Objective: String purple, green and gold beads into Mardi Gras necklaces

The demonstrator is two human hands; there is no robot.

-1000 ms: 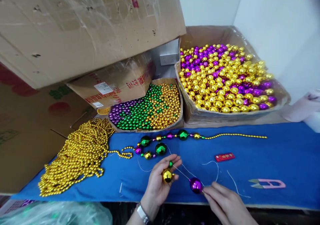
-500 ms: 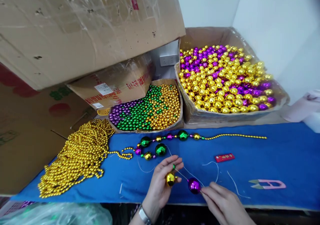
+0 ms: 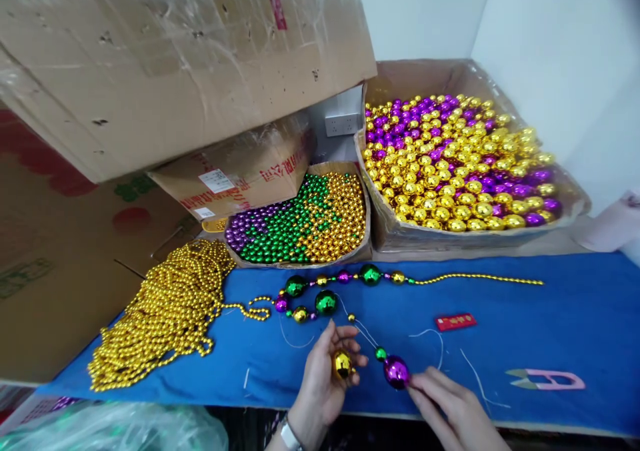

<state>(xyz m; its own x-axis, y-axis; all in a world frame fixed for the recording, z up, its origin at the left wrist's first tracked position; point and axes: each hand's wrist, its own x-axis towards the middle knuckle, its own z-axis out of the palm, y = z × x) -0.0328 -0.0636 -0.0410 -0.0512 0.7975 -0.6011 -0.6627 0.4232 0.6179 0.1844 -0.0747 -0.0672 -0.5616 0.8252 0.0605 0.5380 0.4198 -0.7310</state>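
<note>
A large gold bead (image 3: 342,364) lies in the curled fingers of my left hand (image 3: 325,377), just above the table's front edge. To its right a shiny purple bead (image 3: 397,372) hangs on thin white string (image 3: 367,335), with a green bead (image 3: 381,354) close against its left side. The fingertips of my right hand (image 3: 447,404) pinch together at the purple bead's right end, on the string; the exact grip is partly hidden. Farther up the string sits a small gold bead (image 3: 351,317). The string runs toward a large green bead (image 3: 326,302) of the strung necklace (image 3: 343,277).
Gold bead strands (image 3: 165,311) are heaped at left on the blue cloth (image 3: 380,411). Behind stand a small box (image 3: 371,227) of mixed beads and a bigger carton (image 3: 425,237) of gold and purple ones. Pink thread snips (image 3: 555,379) and a red packet (image 3: 455,321) lie right.
The green bead has gone from my left fingers to beside the purple bead. A small gold bead now shows on the string. The whole view has shifted slightly.
</note>
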